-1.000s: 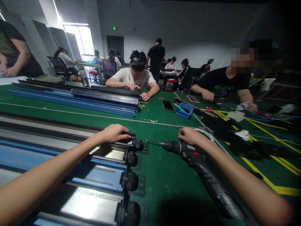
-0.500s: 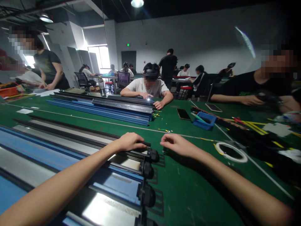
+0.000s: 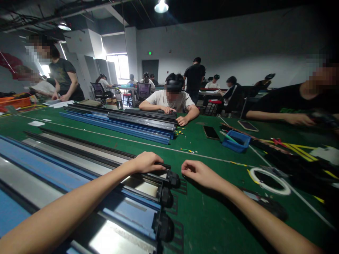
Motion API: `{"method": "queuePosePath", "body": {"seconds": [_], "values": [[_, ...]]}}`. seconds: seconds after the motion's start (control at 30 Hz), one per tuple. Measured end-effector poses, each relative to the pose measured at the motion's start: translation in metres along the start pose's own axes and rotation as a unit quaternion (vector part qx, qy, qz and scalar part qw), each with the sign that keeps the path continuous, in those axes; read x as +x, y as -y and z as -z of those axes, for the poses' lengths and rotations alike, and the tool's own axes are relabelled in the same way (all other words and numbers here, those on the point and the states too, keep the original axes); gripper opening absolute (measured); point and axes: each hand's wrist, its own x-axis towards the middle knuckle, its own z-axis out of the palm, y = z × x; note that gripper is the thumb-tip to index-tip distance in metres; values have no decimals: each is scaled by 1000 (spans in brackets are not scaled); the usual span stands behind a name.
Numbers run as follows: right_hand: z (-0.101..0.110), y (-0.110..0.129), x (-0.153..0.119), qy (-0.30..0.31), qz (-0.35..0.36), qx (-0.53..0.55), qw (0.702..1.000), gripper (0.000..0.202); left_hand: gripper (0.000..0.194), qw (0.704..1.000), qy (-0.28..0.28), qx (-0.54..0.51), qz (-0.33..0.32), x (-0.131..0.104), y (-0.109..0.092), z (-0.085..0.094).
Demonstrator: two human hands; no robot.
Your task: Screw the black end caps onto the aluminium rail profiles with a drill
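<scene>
My left hand [image 3: 148,162] lies over the right-hand end of the farthest long metal rail [image 3: 87,157], fingers curled down onto it. A black threaded end fitting [image 3: 174,179] sticks out of that rail just beyond my fingers. Across a small gap to the right, my right hand [image 3: 196,171] hovers near the fitting, thumb and fingers drawn into a pinch. Whatever is between those fingertips, if anything, is hidden. Several blue and silver rails with black end fittings [image 3: 166,227] lie side by side nearer to me.
A white ring coil [image 3: 286,189], a blue tray [image 3: 235,147] and a phone [image 3: 211,132] lie right on the green table [image 3: 212,225]. A dark tool [image 3: 275,208] sits behind my right forearm. Across the table, a person leans over more rails [image 3: 119,127].
The camera view has turned slightly left, so the scene sits a little farther right and lower. Both hands keep nearly the same pose. The dark tool beyond my right forearm now shows.
</scene>
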Motion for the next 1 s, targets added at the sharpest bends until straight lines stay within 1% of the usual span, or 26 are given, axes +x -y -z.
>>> {"method": "queuePosePath", "body": {"seconds": [0.1,0.27,0.47,0.6,0.77,1.0], "values": [[-1,-3,2,11,2,-13,1000,18,45,1000,0,3,2,0,-1,1],[-3,-5,1,33,13,-32,999,22,48,1000,2,5,6,0,0,0],[-5,-7,1,39,24,-25,999,26,48,1000,2,5,6,1,1,-1],[-5,-8,2,53,32,-33,998,26,46,1000,5,2,5,0,0,1],[-5,-5,1,50,28,-46,997,26,45,1000,5,-1,2,0,1,1],[0,-2,1,63,12,-49,997,24,44,1000,4,-2,3,0,1,0]]}}
